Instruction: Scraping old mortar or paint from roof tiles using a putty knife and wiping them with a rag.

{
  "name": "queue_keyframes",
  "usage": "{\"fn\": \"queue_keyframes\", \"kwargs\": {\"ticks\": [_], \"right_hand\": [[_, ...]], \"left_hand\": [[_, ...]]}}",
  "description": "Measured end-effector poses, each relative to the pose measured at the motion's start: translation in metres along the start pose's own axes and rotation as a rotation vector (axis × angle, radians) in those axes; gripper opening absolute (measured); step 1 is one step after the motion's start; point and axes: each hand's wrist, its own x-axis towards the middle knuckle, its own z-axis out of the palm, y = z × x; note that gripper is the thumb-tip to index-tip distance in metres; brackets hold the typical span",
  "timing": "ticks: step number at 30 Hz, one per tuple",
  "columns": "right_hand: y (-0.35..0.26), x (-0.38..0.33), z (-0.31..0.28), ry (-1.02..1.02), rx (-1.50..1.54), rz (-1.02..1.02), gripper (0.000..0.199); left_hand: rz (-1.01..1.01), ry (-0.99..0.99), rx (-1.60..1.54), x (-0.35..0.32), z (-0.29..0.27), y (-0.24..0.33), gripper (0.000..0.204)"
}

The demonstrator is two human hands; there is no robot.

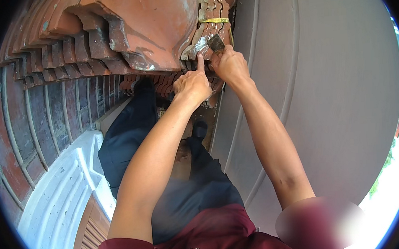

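While our right hand (231, 65) is curled around the handle of a dark, flat-bladed tool (216, 42), our left hand (192, 85) sits just beside it on the near left, its index finger stretched out and its other fingers folded. We cannot tell whether those folded fingers pinch anything. The fingertip is at the near edge of a narrow stack of reddish tiles (225, 31), and whether it touches we cannot say for certain. The tool's blade lies over this stack at the far middle of the scene, just right of a whitish patch (200, 44) on the tiles. Farther along, a yellow strap (215, 20) crosses the stack. To its left we see larger curved terracotta tiles (156, 20) in a row, with a brick wall (37, 116) below them. A smooth grey panel (343, 79) fills the right side, and white moulding (53, 206) stands at the near left.
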Motion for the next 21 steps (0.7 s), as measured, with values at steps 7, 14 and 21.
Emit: {"fn": "queue_keyframes", "kwargs": {"ticks": [7, 14, 21], "right_hand": [[-0.004, 0.0, 0.001, -0.079, -0.068, -0.004, 0.035], [0.001, -0.001, 0.005, -0.064, -0.028, -0.005, 0.041], [-0.005, -0.01, 0.016, -0.054, -0.011, 0.04, 0.038]], "left_hand": [[-0.016, -0.01, 0.016, 0.001, 0.001, 0.001, 0.103], [0.01, -0.001, 0.047, -0.002, 0.001, 0.003, 0.103], [0.009, -0.012, 0.052, -0.001, 0.001, -0.002, 0.104]]}}
